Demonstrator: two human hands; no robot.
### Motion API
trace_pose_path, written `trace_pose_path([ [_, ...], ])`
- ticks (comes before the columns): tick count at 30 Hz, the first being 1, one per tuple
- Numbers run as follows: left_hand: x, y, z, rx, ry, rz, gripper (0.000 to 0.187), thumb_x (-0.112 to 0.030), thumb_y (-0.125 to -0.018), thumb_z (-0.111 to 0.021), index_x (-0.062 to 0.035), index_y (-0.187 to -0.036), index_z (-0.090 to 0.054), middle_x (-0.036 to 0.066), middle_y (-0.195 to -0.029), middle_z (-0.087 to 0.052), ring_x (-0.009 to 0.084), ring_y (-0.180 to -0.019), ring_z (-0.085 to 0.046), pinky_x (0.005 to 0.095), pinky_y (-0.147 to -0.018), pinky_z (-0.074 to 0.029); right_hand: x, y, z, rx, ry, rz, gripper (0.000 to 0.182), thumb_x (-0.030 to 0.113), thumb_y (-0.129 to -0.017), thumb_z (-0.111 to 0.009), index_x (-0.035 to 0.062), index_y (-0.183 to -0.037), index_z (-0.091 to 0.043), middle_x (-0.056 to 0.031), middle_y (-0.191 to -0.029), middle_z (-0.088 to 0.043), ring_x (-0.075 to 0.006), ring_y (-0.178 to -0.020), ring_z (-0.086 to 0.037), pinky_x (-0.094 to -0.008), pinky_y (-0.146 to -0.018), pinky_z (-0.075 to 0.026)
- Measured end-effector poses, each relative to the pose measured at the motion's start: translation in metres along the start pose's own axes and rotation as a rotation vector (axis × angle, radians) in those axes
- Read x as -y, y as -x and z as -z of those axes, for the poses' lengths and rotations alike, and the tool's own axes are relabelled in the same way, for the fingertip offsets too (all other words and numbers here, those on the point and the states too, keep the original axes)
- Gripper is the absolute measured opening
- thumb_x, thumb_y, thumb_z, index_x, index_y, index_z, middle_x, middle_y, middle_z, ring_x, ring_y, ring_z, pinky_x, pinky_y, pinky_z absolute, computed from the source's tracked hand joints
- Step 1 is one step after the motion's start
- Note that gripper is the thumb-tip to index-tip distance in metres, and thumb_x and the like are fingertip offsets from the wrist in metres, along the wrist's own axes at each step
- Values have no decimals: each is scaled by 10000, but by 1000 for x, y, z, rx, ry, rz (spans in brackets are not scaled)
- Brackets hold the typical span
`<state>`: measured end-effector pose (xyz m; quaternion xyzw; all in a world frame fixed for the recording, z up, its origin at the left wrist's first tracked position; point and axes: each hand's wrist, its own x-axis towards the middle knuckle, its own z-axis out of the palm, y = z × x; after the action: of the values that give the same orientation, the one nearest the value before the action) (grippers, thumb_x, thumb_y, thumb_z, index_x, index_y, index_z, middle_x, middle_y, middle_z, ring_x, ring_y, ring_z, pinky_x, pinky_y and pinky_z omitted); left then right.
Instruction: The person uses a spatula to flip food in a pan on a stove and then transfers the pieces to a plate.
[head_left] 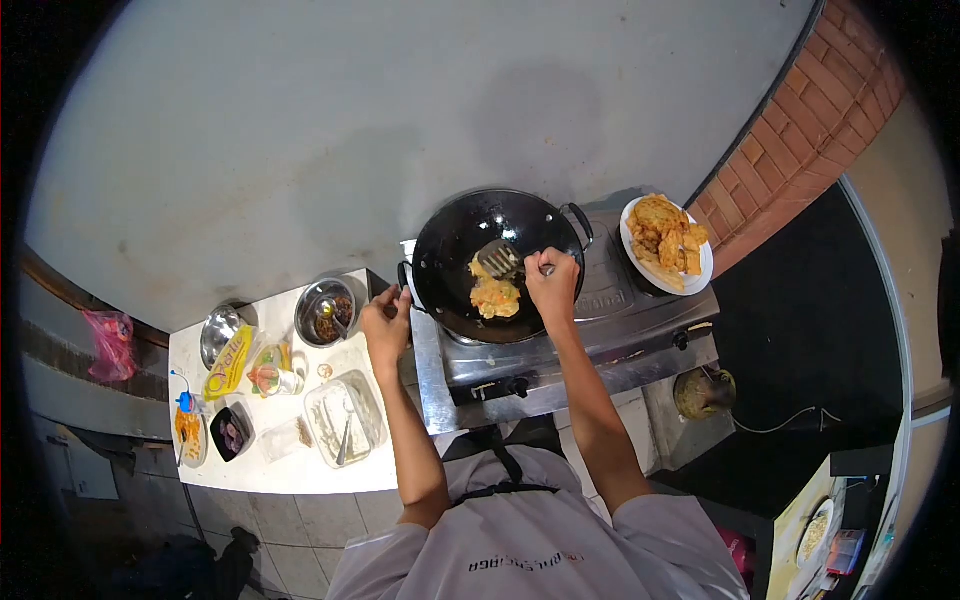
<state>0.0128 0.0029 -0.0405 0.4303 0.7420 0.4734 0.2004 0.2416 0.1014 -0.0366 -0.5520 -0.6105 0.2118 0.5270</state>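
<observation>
I operate from a distance and take the wok (438, 295), set on the stove (615, 325), as my reference. The golden food (495, 298) lies inside the wok, near its centre. My right hand (553, 282) is closed around the handle of the slotted spatula (499, 259); the blade is at the food's far end. My left hand (385, 318) is at the wok's left handle (403, 276), fingers partly curled; I cannot tell whether it grips or only touches. Right of the wok stands a plate (697, 285) of fried pieces (660, 232). I judge the step in hand as working the food with the spatula. The next move calls for a low blade angle and a steady wok.
</observation>
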Motion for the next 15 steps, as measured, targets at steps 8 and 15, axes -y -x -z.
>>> trace_pose_path([
  [8,-1,-1,2,-7,-27,-29,419,-285,-859,-655,81,-1061,-629,177,-851,-686,166,-773,-636,302,-756,-486,2,3,1,-3,-5,8,225,52,-759,-610,-54,-600,-493,-220,-568,-533,-387,-567,-579,-416,-521,-412],
  [15,2,-1,-1,7,-6,-56,419,-285,-861,-651,84,-1059,-628,166,-812,-682,158,-732,-627,299,-727,-490,1,4,-1,-7,-3,-15,226,59,-760,-612,-54,-605,-491,-226,-579,-536,-399,-591,-585,-421,-527,-415],
])
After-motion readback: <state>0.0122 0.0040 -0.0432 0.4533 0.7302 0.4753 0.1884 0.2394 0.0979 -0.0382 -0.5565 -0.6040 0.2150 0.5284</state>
